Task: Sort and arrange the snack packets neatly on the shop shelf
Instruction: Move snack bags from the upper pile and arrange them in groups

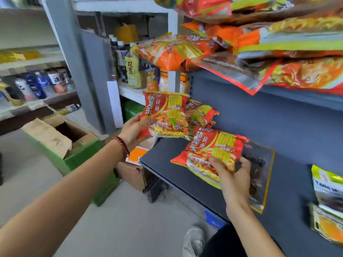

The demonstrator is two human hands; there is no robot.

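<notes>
My left hand [134,127] grips a red and yellow noodle packet [167,113] by its left edge, upright at the left end of the dark grey shelf [167,167]. A second such packet [201,113] stands just behind it. My right hand [233,178] grips another red noodle packet [213,151] by its lower right corner, tilted above the shelf. Under that hand lies a clear packet with a dark filling and a yellow rim [259,175].
The shelf above [278,86] carries a loose heap of orange and red packets [241,49]. White and yellow packets [326,197] lie at the shelf's right. Bottles [132,71] stand on a white shelf behind. An open cardboard box [61,138] sits on the floor at left.
</notes>
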